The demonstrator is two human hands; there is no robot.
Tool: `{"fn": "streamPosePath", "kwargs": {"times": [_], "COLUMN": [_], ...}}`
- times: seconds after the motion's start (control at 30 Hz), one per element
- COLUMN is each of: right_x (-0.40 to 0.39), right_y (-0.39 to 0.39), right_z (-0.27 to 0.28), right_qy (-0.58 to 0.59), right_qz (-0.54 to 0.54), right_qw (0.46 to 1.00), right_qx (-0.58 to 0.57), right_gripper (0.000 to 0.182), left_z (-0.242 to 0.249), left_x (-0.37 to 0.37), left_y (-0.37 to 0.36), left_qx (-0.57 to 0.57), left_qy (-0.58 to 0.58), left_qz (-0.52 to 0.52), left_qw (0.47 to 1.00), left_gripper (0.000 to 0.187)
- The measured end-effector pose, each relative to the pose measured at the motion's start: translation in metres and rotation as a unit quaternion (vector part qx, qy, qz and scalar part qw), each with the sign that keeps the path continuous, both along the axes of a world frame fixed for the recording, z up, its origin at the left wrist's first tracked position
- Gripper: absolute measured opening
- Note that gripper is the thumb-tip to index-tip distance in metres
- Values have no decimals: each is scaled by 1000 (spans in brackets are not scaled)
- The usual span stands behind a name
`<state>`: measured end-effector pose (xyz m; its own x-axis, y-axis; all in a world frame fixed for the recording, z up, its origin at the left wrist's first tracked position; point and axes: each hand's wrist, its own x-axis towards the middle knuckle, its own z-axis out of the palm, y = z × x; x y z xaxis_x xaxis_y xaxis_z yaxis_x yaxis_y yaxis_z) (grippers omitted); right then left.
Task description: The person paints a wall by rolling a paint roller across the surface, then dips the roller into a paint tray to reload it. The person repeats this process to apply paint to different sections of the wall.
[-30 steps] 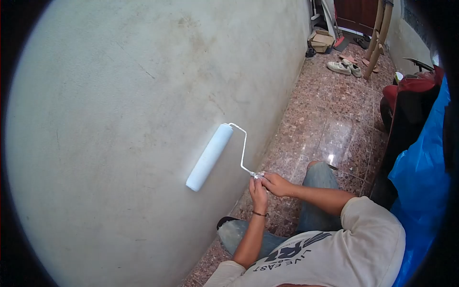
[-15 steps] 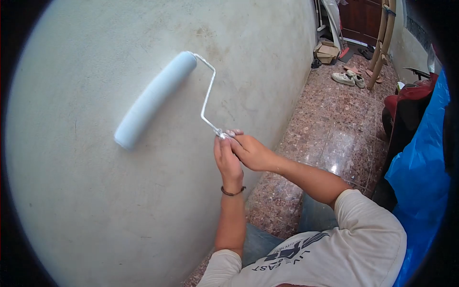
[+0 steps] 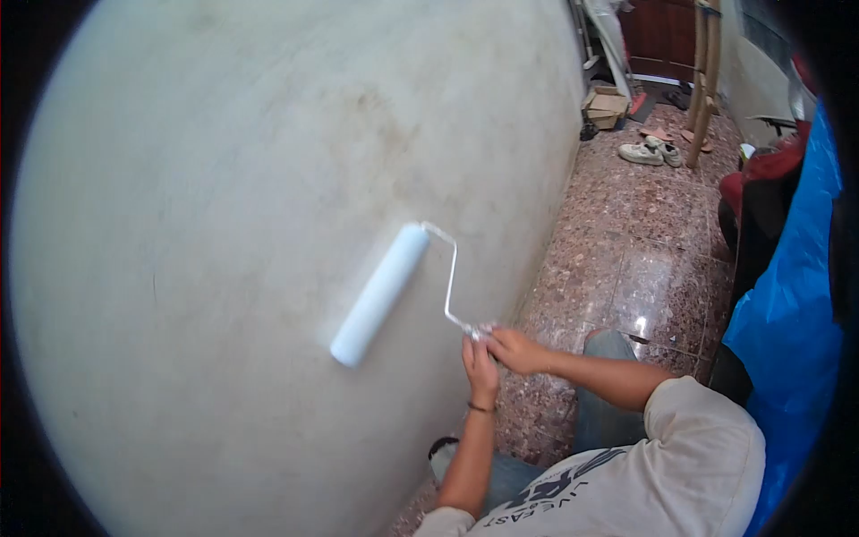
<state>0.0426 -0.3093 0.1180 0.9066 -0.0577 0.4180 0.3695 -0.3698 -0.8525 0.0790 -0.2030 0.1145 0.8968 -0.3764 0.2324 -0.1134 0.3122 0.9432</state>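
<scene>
paint roller [image 3: 379,294] lower on wall (both hands too)

Both arms extended forward toward the wall [image 3: 224,224]. Left hand [image 3: 481,365] and right hand [image 3: 517,349] touching, fingers curled shut in a shared grip just beside the wall.

Home hallway: tiled floor [image 3: 644,259], shoes [image 3: 651,154], door [image 3: 664,36].
</scene>
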Motion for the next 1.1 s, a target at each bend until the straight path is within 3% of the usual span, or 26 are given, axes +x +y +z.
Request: {"fn": "streamPosePath", "kwargs": {"times": [0.1, 0.17, 0.33, 0.5, 0.6, 0.7, 0.8, 0.93, 1.0, 1.1], "right_x": [-19, -24, -10, 11, 15, 29, 41, 60, 58, 75], "right_y": [5, 3, 7, 3, 5, -1, -2, -3, -6, -11], "right_z": [-18, -12, 38, 128, 189, 239, 290, 355, 394, 444], "right_qy": [-22, 89, -5, -1, 27, 51, 34, -40, 4, -31], "right_qz": [-2, 50, 4, 20, 57, 91, 83, 83, 84, 62], "right_qw": [999, 991, 999, 999, 991, 986, 990, 986, 986, 992], "right_qx": [43, 88, 46, 37, 121, 128, 112, 136, 145, 105], "right_gripper": [33, 35, 35, 39, 44, 45, 48, 51, 52, 53], "left_z": [-27, -21, 49, 126, 174, 212, 246, 269, 275, 280], "left_x": [-16, -18, -14, 15, 28, 35, 30, 18, 12, 6], "left_y": [4, 2, -4, -10, -12, -12, -3, -2, 4, 13], "left_qx": [-2, -6, -8, -34, -31, -60, -73, -115, -87, -50], "left_qy": [26, 56, 3, -54, -125, -165, -174, -237, -228, -233], "left_qz": [-4, -6, 13, 14, 20, 60, 19, 45, 25, 11], "left_qw": [1000, 998, 1000, 998, 992, 983, 982, 964, 969, 971], "left_gripper": [24, 25, 27, 29, 32, 36, 39, 41, 43, 44]}}
